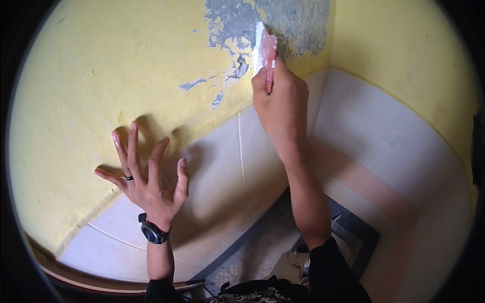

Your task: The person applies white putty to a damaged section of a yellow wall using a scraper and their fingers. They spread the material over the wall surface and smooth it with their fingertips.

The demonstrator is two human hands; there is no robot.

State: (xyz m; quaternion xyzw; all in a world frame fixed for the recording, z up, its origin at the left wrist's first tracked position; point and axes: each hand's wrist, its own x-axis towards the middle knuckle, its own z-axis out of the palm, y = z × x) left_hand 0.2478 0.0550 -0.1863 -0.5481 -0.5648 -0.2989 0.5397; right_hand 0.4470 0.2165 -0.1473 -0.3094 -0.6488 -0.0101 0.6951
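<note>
Scraper (269, 48), red and smeared white, is gripped in the right hand (284, 103) at the near edge of a grey patch (303, 22) on the far part of the yellow wall (101, 65). Nearer and to the left, the left hand (154, 192) spreads its fingers wide beside the wall, near pale tiles (262, 156).

One head-worn fisheye is looking forward and down from above, facing the yellow wall (86, 96), sitting near, behind the left hand (153, 191) and right hand (283, 103), also catching tiles (260, 154) and floor (247, 255), edges bending rimward.
</note>
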